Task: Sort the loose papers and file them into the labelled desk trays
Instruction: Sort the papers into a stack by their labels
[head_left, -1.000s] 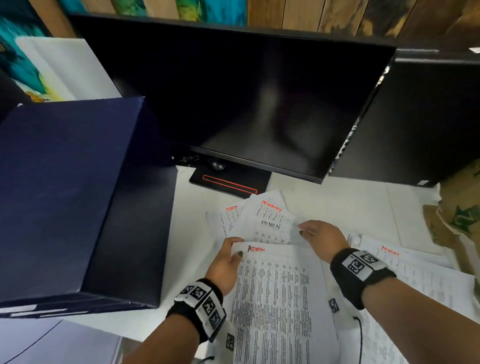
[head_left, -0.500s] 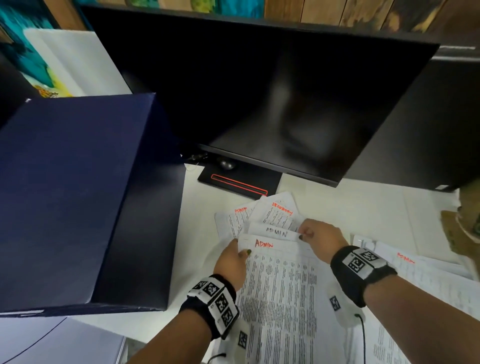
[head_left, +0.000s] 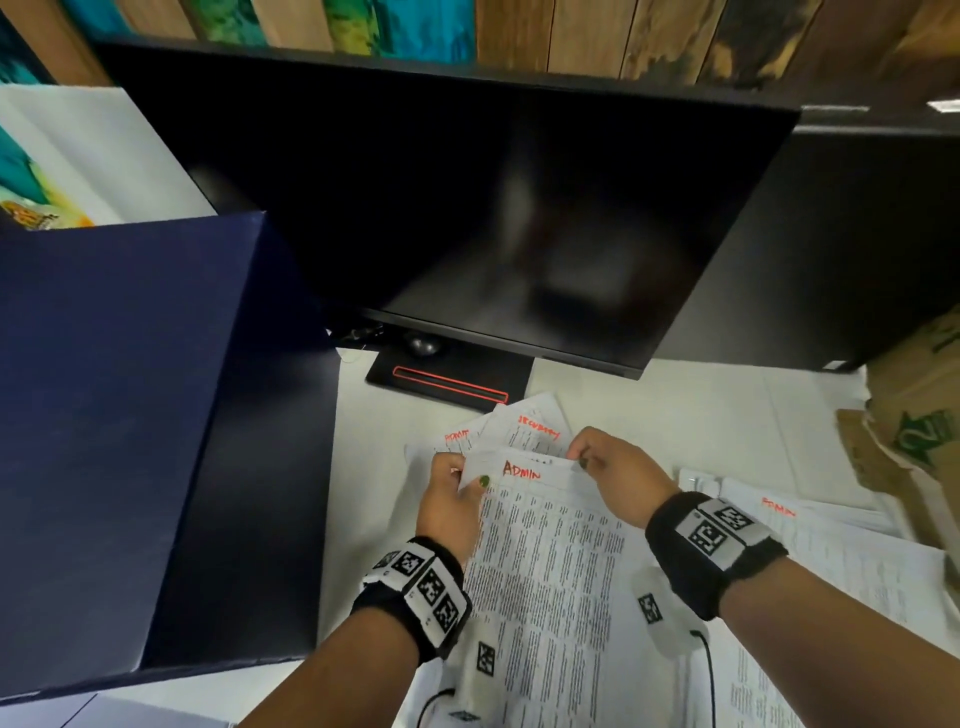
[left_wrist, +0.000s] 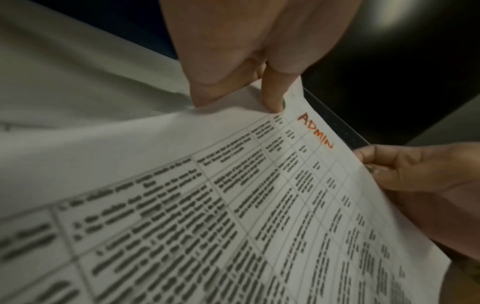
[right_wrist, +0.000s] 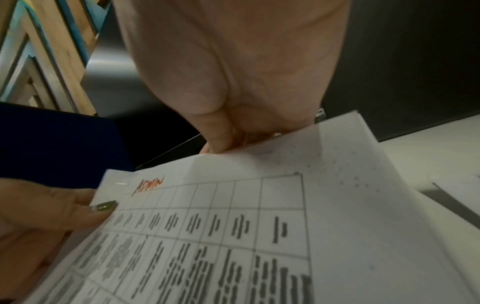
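Observation:
A printed sheet marked ADMIN in red (head_left: 550, 561) (left_wrist: 259, 205) (right_wrist: 233, 236) is held above the desk by both hands. My left hand (head_left: 457, 488) (left_wrist: 259, 90) pinches its top left corner, thumb on top. My right hand (head_left: 602, 467) (right_wrist: 228, 142) pinches the top right corner, together with a second sheet lying behind the first. More marked papers (head_left: 524, 431) lie fanned on the white desk (head_left: 701, 415) just beyond the hands. Another ADMIN sheet (head_left: 810, 525) lies to the right.
A large dark blue box (head_left: 119, 426) stands at the left. A black monitor (head_left: 493, 208) on a stand with a red stripe (head_left: 452, 384) fills the back, with a black case (head_left: 857, 249) beside it. A brown paper bag (head_left: 914, 426) lies at the right edge.
The two ADMIN sheets have been drawn together into one stack. My right hand slid toward me along the top edge, and both hands now hold the corners level.

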